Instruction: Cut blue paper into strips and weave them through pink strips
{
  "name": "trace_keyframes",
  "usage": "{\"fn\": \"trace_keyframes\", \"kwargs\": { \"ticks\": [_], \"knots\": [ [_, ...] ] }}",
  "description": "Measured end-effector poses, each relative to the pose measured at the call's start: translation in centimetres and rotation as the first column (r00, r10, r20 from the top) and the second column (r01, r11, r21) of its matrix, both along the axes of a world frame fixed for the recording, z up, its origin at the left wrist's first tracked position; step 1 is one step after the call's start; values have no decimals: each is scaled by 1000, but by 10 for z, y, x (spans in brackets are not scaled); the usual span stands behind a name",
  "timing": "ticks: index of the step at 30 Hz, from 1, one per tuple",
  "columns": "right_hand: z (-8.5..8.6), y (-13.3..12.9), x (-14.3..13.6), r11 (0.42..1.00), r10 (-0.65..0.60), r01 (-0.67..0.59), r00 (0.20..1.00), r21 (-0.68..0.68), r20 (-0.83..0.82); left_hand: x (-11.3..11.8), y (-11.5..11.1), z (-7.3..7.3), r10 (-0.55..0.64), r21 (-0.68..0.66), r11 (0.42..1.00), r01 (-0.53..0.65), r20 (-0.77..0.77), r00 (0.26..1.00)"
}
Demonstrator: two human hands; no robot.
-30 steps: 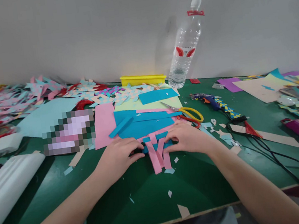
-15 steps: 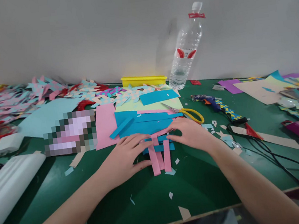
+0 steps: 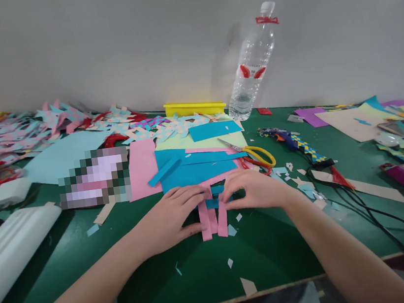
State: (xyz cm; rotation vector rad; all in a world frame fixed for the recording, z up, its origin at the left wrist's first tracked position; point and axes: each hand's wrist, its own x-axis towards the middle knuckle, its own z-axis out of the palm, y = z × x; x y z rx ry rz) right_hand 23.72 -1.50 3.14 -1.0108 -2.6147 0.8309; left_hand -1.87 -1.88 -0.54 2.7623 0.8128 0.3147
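Pink paper strips (image 3: pixel 204 220) cross over blue strips (image 3: pixel 212 203) in a small woven piece on the green table. My left hand (image 3: pixel 171 217) lies at its left, fingertips on the upper part of the strips and thumb near the left pink strip. From the right, my right hand (image 3: pixel 251 189) pinches the right pink strip (image 3: pixel 222 218) near its upper end. My hands cover the weave's top edge. Just beyond lie blue sheets (image 3: pixel 197 172), a loose blue strip (image 3: pixel 165 170) and a pink sheet (image 3: pixel 143 169).
Scissors with yellow handles (image 3: pixel 258 154) lie beyond my right hand, by red handles (image 3: pixel 256 164). A bottle (image 3: pixel 251 70) leans on the wall. A phone (image 3: pixel 96 178) and white roll (image 3: pixel 17 250) are left; a glue gun (image 3: pixel 285 138) and cables (image 3: pixel 366 209) are right.
My right hand has moved slightly down and left, with the right pink strip now closer to the others. The red handles beside the scissors have come into view.
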Motion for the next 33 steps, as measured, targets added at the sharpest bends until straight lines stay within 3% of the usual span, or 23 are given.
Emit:
{"fn": "trace_keyframes", "kwargs": {
  "ticks": [3, 10, 14, 25, 33],
  "knots": [
    [-2, 0, 1, 1000, 7, -6, 1000, 29, -28, 0, 1, 1, -9, -4, 1000, 9, -31, 999],
    [-3, 3, 7, 965, -187, 174, 981, 197, 52, -3, -1, 4, 1, 21, 1000, -1, -23, 1000],
    [-6, 7, 9, 968, -170, 140, 977, 210, 130, -3, -1, 2, 23, 30, 999, -23, -11, 1000],
    [-16, 7, 7, 955, -72, 31, 989, 296, 130, -2, -1, -1, 97, -30, 995, -100, -66, 993],
    [-18, 3, 0, 939, -75, 34, 991, 342, 108, -3, 1, -4, 71, 1, 997, -71, -43, 997]
  ]
}}
